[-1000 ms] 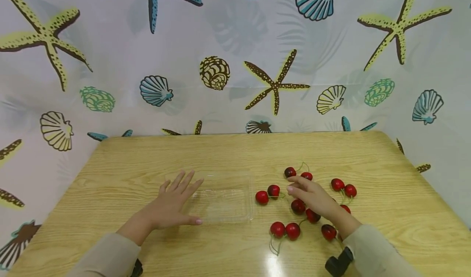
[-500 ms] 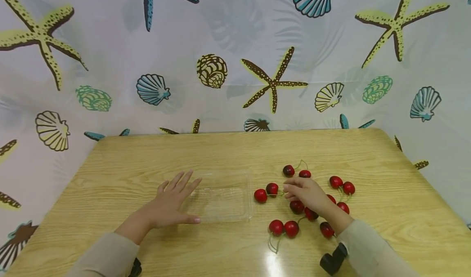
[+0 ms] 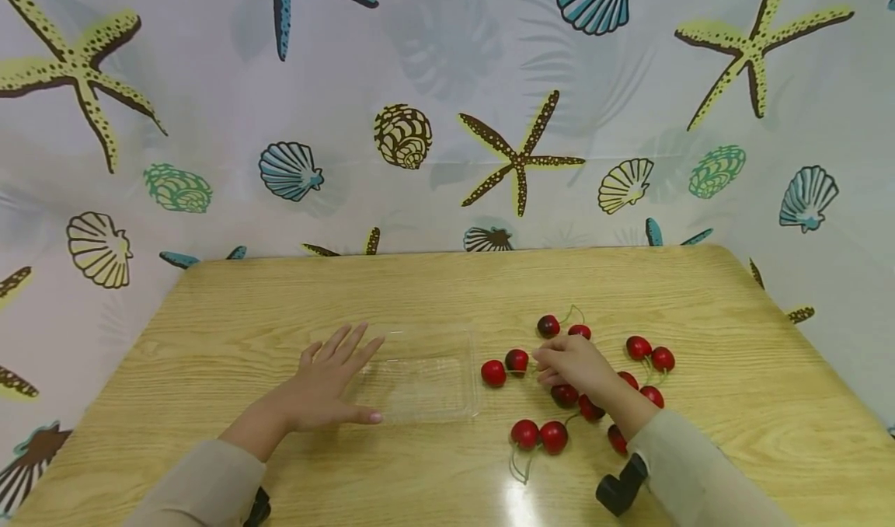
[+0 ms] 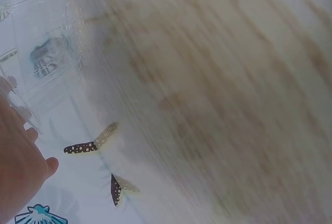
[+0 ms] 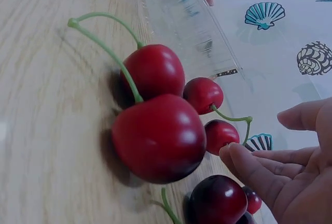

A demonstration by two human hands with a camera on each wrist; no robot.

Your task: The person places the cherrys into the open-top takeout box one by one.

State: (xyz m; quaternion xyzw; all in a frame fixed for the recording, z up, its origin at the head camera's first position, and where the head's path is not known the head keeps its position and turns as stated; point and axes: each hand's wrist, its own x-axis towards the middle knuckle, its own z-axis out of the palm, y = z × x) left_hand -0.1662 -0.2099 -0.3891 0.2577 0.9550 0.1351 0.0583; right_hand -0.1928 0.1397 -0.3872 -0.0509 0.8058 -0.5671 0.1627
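A clear plastic tray (image 3: 472, 371) lies on the wooden table (image 3: 419, 286). My left hand (image 3: 360, 379) rests flat and open on the table, its fingers touching the tray's left edge. Several red cherries with green stems lie to the tray's right. My right hand (image 3: 540, 365) hovers over them, loosely curled, with its fingertips at the stem of a cherry pair (image 3: 505, 366). In the right wrist view the thumb and fingers (image 5: 244, 164) stand apart on either side of that stem (image 5: 236, 119), not pinching it. More cherries (image 3: 563, 394) sit half hidden under the palm.
Other cherry pairs lie nearby: one (image 3: 539, 435) close to me, one (image 3: 563, 328) farther back, one (image 3: 650, 353) to the right. A seashell-patterned curtain (image 3: 447, 123) walls the table on three sides. A black wrist mount (image 3: 618, 488) hangs under my right sleeve.
My right hand has slid a little left toward the cherry pair beside the tray, and its fingers have curled in. The left hand and tray have not moved.
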